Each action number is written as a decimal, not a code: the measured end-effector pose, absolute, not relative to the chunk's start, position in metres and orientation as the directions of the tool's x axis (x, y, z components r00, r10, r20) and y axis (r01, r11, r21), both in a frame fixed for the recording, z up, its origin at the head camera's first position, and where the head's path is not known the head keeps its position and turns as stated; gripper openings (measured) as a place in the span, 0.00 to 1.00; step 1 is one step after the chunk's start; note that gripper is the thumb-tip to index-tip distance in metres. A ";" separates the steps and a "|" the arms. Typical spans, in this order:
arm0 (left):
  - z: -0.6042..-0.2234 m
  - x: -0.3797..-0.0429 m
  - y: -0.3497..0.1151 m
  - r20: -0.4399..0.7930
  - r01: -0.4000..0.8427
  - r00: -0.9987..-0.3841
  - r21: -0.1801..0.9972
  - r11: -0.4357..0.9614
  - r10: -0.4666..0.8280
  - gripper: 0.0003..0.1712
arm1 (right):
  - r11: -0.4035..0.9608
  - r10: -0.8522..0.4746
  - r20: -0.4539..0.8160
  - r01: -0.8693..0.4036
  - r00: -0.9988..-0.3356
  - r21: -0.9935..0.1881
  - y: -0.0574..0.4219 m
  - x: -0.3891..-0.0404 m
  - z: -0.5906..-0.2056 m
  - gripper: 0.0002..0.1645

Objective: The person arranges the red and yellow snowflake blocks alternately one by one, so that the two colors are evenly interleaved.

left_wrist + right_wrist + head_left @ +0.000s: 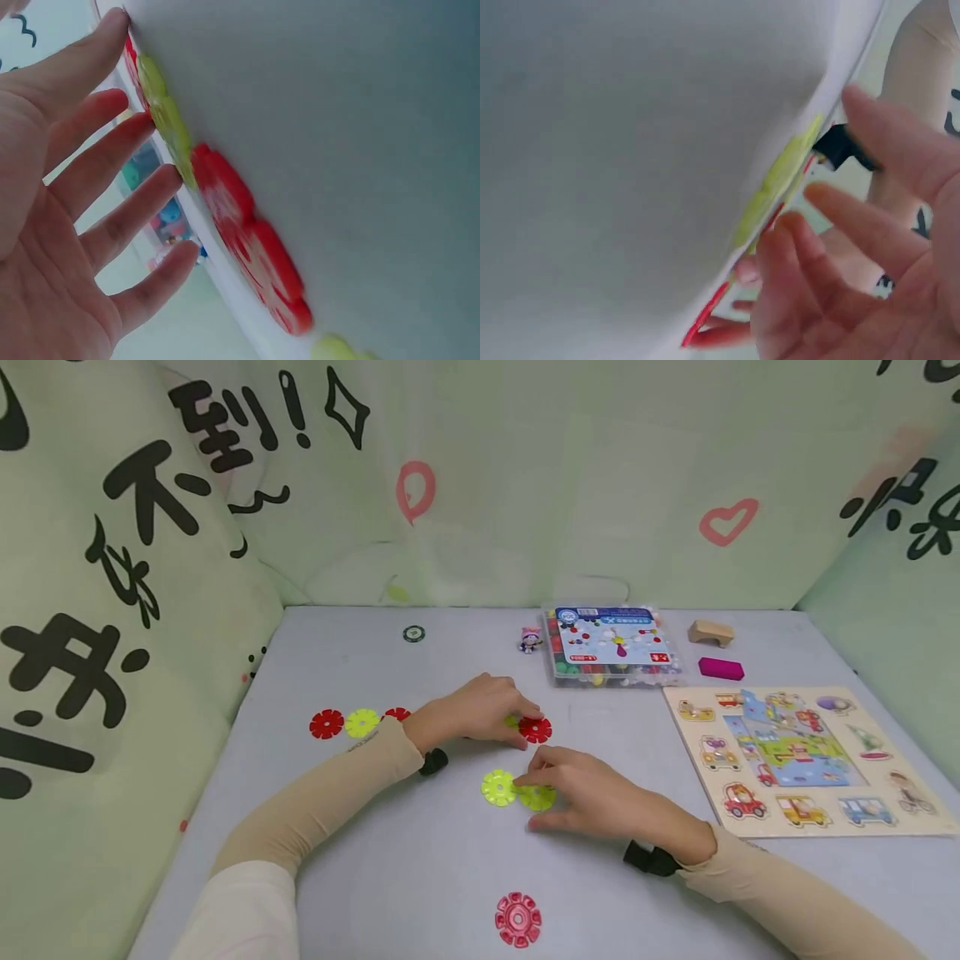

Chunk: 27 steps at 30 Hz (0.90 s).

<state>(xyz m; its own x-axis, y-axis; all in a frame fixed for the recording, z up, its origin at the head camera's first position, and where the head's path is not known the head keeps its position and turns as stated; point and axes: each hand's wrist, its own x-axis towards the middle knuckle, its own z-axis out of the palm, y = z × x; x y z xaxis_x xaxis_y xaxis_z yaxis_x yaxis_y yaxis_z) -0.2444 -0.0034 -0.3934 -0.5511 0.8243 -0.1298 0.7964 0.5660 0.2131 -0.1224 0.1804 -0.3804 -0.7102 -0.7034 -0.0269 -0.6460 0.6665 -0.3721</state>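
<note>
My left hand (487, 708) is at the right end of a row of flower-shaped plastic discs. Its thumb and index finger lie around a red disc (536, 730), and the left wrist view shows its fingers (131, 217) spread and nearly straight. Part of the row is hidden beneath that hand; a red disc (327, 724) and a yellow disc (362, 722) show at its left end. Nearer me, my right hand (581, 789) hovers by two yellow discs (498, 787) lying side by side, its fingers loosely bent. Whether its fingertips touch the right yellow disc cannot be told.
A pink flower-shaped disc (518, 920) lies near the front. Behind are a clear box (615, 646) of colourful pieces, a small figurine (529, 640) and a dark ring (413, 633). At right are a picture puzzle board (697, 760), a wooden arch (711, 632) and a magenta block (721, 669).
</note>
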 end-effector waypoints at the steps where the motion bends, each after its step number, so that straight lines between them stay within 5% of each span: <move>1: -0.394 -0.245 -0.003 -0.131 0.795 -0.551 0.218 0.566 0.824 0.30 | 0.666 -0.706 -0.006 -0.661 -0.708 -0.346 0.177 -0.121 -0.381 0.28; 12: -0.391 -0.246 0.004 -0.162 0.805 -0.544 0.178 0.566 0.824 0.26 | 0.633 -0.772 -0.027 -0.766 -0.635 -0.111 0.145 -0.127 -0.386 0.28; 22: -0.391 -0.247 0.002 -0.154 0.816 -0.536 0.160 0.556 0.830 0.24 | 0.691 -0.715 -0.089 -0.683 -0.693 -0.237 0.136 -0.135 -0.383 0.26; 27: -0.390 -0.247 0.002 -0.153 0.806 -0.546 0.171 0.566 0.824 0.25 | 0.656 -0.738 -0.086 -0.682 -0.670 -0.322 0.133 -0.135 -0.381 0.26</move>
<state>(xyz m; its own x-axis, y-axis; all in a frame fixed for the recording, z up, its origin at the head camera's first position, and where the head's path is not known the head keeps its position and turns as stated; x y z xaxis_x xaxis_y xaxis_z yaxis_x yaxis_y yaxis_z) -0.2468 0.0018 -0.3902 -0.5460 0.8237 -0.1528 0.8064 0.5662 0.1705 -0.1355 0.1329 -0.3810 -0.6696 -0.7378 -0.0859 -0.6820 0.6565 -0.3223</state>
